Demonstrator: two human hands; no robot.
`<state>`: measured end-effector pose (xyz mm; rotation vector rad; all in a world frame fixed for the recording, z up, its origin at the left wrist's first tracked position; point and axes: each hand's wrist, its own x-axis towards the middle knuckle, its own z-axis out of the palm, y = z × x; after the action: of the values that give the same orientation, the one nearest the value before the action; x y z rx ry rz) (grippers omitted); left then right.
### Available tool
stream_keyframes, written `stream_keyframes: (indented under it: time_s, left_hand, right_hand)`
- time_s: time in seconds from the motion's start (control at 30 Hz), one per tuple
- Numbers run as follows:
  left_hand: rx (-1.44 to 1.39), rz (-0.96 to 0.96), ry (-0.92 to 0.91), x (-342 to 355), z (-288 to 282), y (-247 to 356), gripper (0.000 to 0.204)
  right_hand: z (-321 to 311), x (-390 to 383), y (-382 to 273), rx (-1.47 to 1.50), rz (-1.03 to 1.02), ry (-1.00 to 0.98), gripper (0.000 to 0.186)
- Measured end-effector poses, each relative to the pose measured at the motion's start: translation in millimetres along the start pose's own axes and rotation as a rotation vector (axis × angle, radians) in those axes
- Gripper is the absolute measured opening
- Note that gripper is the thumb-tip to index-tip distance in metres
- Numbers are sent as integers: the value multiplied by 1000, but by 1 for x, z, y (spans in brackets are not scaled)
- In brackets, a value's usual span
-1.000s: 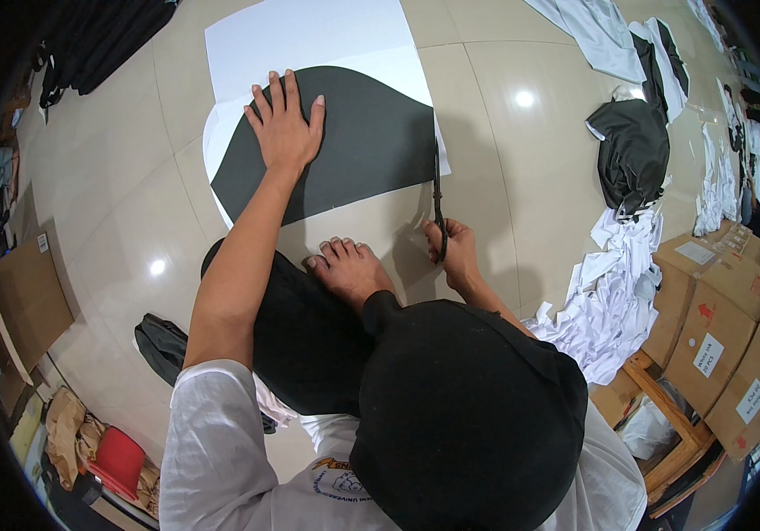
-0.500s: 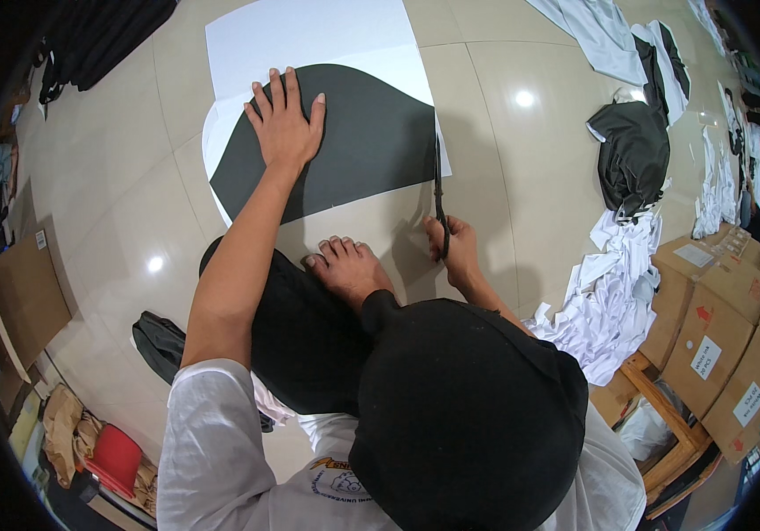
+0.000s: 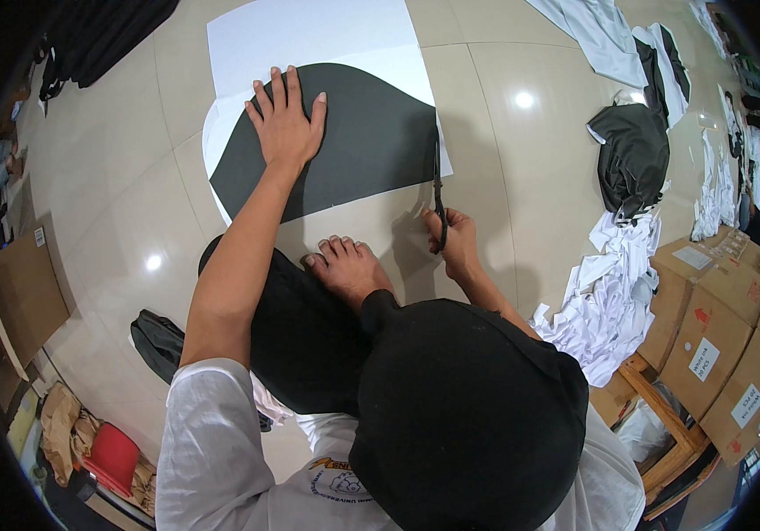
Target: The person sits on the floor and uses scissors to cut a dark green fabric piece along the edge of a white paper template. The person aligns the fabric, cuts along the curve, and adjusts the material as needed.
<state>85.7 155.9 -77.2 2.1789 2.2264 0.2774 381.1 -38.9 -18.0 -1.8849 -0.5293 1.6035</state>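
Observation:
My left hand (image 3: pixel 289 126) lies flat with fingers spread on a dark grey, curved-top piece (image 3: pixel 371 133), pressing it onto white sheet material (image 3: pixel 327 40) spread on the floor. My right hand (image 3: pixel 452 237) grips black-handled scissors (image 3: pixel 439 199). Their blades point away from me along the dark piece's right edge, where the white material sticks out beside it. I cannot tell how far the blades are into the white layer. My bare foot (image 3: pixel 349 268) rests on the floor just below the dark piece, between my arms.
Tan tiles (image 3: pixel 477 115) make up the floor. At right lie a heap of white scraps (image 3: pixel 606 296), a black cloth bundle (image 3: pixel 634 155) and stacked cardboard boxes (image 3: pixel 694 332) by a wooden frame (image 3: pixel 667 434). Another carton (image 3: pixel 26 301) stands at left, above a red object (image 3: pixel 115 458).
My right hand and the scissors' handles have shifted slightly away from me along the right edge. The left hand stays almost in place on the dark piece.

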Motion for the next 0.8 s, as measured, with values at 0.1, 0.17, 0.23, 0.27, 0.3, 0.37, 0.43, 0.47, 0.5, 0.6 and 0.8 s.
stream_keyframes:
  time_s: [0.1,0.17,0.23,0.27,0.3,0.37,0.43,0.47,0.5,0.6,0.8]
  left_hand:
    - [2,-2,0,1,1,0,83]
    - [5,-3,0,1,1,0,83]
    - [12,-1,0,1,1,0,83]
    - [8,-2,-1,1,1,0,83]
    - [5,-3,-3,0,0,0,83]
    - [0,-5,-4,0,-1,1,83]
    - [-3,-5,-2,1,-1,1,83]
    - [-5,-3,1,1,-1,1,83]
    - [-7,-1,4,1,0,1,83]
    - [-10,5,17,0,1,0,83]
    - [-4,7,31,0,4,-2,83]
  right_hand:
    - [-1,0,3,11,-9,-7,35]
    - [-2,1,6,14,-8,-11,34]
    - [-2,1,6,16,4,-7,34]
    - [-1,0,4,17,15,-2,34]
    - [-1,0,2,18,27,3,34]
    - [0,2,-3,-4,24,-7,35]
    - [1,7,-5,-13,11,-12,36]
    - [1,10,-4,-11,-1,-12,37]
    - [3,12,-5,-8,-12,-11,37]
    - [4,14,-10,-8,-14,-10,37]
    - [6,14,-15,20,-16,-12,32]
